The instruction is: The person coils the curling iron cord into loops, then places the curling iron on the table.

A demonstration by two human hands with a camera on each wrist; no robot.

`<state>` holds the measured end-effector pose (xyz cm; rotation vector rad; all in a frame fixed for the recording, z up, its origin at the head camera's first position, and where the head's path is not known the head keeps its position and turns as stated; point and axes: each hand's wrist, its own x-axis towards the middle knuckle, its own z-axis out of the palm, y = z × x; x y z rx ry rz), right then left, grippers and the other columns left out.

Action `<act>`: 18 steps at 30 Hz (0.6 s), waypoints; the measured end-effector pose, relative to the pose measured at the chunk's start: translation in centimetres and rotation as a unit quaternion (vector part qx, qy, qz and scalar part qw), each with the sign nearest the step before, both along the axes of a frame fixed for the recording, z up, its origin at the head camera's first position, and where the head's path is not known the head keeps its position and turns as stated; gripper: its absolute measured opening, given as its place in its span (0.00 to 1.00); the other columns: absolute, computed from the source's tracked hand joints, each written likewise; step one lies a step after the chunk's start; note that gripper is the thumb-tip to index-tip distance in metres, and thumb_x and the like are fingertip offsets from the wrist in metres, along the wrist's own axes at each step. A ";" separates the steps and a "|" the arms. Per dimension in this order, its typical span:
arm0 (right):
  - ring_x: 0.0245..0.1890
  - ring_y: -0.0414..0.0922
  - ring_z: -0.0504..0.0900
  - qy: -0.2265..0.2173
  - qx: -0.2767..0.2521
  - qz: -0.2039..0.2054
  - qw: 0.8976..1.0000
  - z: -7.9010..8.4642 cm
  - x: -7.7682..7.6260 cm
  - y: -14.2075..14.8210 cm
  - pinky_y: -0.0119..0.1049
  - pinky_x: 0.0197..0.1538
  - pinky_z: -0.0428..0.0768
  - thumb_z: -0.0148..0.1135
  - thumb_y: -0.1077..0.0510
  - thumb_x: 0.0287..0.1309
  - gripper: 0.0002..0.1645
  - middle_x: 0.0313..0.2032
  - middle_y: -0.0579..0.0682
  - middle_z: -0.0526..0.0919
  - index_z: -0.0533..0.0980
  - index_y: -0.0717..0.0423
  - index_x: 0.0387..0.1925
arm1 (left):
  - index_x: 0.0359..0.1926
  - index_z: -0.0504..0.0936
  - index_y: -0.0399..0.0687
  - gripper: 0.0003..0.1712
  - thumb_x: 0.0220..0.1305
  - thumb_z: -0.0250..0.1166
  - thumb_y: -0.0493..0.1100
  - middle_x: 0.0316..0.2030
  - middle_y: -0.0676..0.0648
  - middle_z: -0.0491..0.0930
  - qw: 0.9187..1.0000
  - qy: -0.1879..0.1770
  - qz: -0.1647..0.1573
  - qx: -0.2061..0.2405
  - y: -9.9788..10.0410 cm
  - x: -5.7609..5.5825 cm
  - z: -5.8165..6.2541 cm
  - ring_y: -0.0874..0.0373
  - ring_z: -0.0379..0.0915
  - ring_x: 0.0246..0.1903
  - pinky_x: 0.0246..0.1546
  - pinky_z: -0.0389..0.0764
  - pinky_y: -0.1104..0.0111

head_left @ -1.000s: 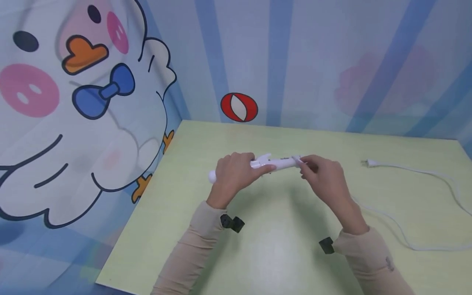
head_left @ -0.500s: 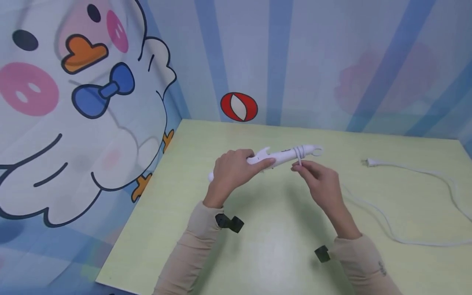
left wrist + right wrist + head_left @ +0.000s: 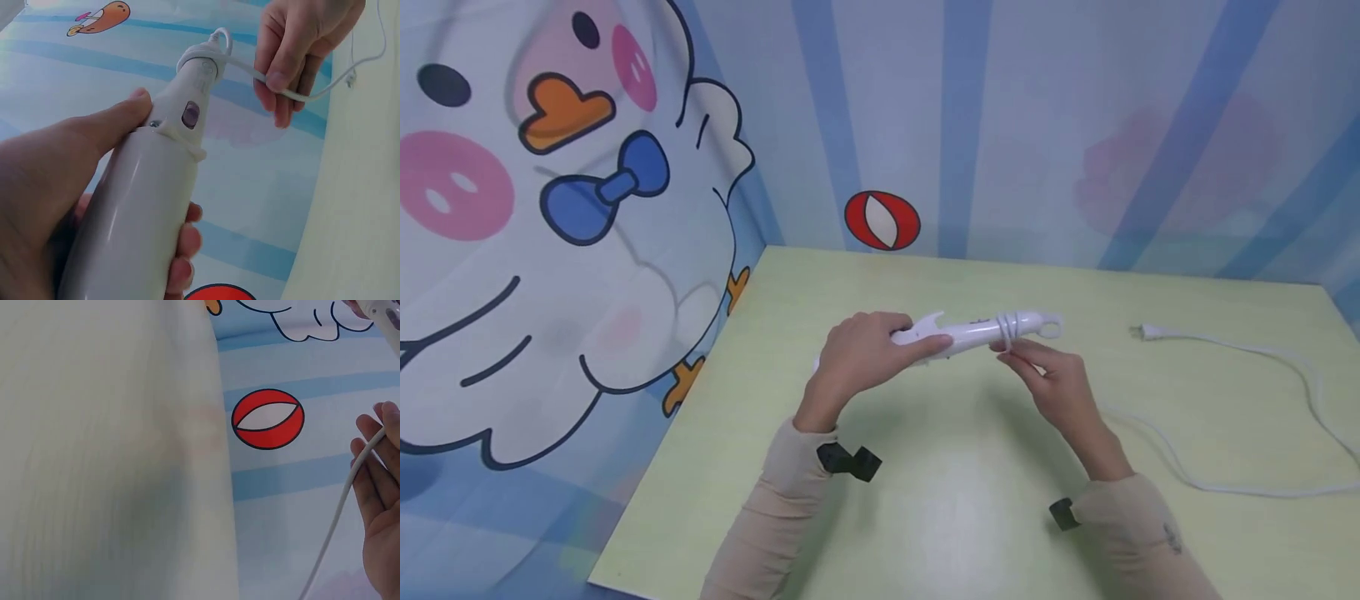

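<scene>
My left hand (image 3: 865,354) grips a white curling iron (image 3: 972,333) round its thick barrel, above the table. In the left wrist view, the thumb lies along the iron near a dark oval switch (image 3: 190,115). A few turns of white power cord (image 3: 1007,323) circle the handle near its end, where a ring-shaped cord exit (image 3: 1052,326) sticks out. Just below those turns, my right hand (image 3: 1058,383) pinches the cord between thumb and fingers. In the right wrist view, the cord (image 3: 337,515) hangs down from that hand.
The remaining cord (image 3: 1232,490) trails in a wide loop over the right side of the pale green table (image 3: 940,525). Its two-pin plug (image 3: 1150,332) lies at the back right. A printed cloth backdrop (image 3: 1022,150) stands behind and at the left.
My right hand has moved from the handle's end to below it, pulling the cord round, and the turns now show. The iron rose, then sank slightly. The trailing cord shifted a little.
</scene>
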<state>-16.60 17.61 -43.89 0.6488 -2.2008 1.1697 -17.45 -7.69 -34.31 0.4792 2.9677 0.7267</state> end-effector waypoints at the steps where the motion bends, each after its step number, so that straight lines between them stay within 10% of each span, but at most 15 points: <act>1: 0.36 0.28 0.79 0.011 0.011 -0.010 1.000 0.0 -0.1 0.1 0.18 0.38 0.72 0.67 0.71 0.44 0.11 0.33 0.53 0.85 0.83 0.59 0.33 | 0.31 0.77 0.59 0.33 0.47 0.50 0.80 0.20 0.56 0.74 1.000 0.000 -0.007 -0.002 -0.1 0.1 0.1 0.61 0.70 0.20 0.22 0.69 0.67; 5: 0.23 0.35 0.72 0.039 0.039 -0.028 0.998 0.4 -0.3 0.4 0.26 0.30 0.69 0.70 0.70 0.40 0.10 0.29 0.53 0.85 0.83 0.59 0.29 | 0.28 0.76 0.60 0.31 0.48 0.50 0.79 0.19 0.56 0.73 0.999 -0.002 -0.032 -0.004 -0.2 0.3 0.2 0.62 0.69 0.20 0.22 0.69 0.67; 12: 0.42 0.39 0.82 -0.009 0.069 0.020 0.997 1.9 -0.4 1.2 0.20 0.43 0.72 0.66 0.71 0.45 0.21 0.40 0.51 0.84 0.82 0.53 0.43 | 0.28 0.76 0.62 0.31 0.47 0.49 0.80 0.18 0.58 0.73 0.997 0.003 -0.074 -0.019 -0.5 0.5 0.3 0.63 0.68 0.19 0.20 0.67 0.68; 18: 0.39 0.43 0.83 0.007 0.148 0.104 0.983 3.8 -0.9 2.5 0.19 0.41 0.71 0.65 0.74 0.44 0.25 0.40 0.47 0.84 0.80 0.53 0.45 | 0.24 0.73 0.62 0.31 0.45 0.48 0.81 0.14 0.57 0.69 0.992 0.026 -0.106 -0.064 -0.6 0.9 0.6 0.63 0.65 0.17 0.17 0.64 0.69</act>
